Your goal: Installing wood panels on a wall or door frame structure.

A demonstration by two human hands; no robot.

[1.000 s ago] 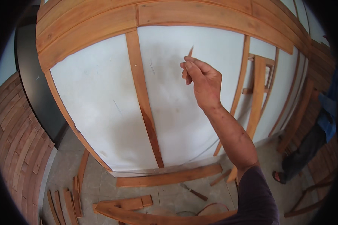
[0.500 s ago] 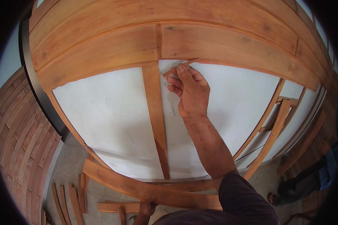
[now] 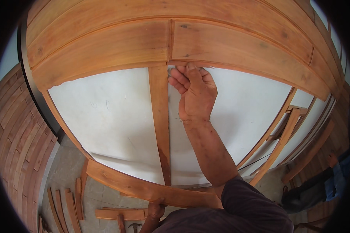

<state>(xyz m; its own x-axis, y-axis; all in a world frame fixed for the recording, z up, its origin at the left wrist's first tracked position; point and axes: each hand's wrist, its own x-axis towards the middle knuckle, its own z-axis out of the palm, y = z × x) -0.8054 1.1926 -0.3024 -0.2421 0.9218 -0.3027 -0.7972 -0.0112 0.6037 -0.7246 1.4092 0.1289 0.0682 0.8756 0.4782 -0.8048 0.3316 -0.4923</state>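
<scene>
My right hand (image 3: 197,91) is raised to the lower edge of a fixed wooden plank (image 3: 229,44) on the wall. Between its thumb and fingers is a thin wood strip (image 3: 178,63), lying along that edge just right of the vertical batten (image 3: 158,116); the fingers cover part of it. Down at the bottom, my left hand (image 3: 156,208) grips a long wooden board (image 3: 124,182) by its lower edge. This board spans roughly sideways across the foot of the white wall panel (image 3: 105,112).
Several loose wood pieces (image 3: 72,206) lie on the tiled floor at lower left, and a hammer (image 3: 134,226) rests near my left arm. A slanted wooden piece (image 3: 278,145) leans at the right. Another person (image 3: 319,194) is at far right.
My right hand has brought the strip up from a slant to lie along the plank's lower edge. The long board, still in my left hand, has shifted slightly left, and the view has moved a little.
</scene>
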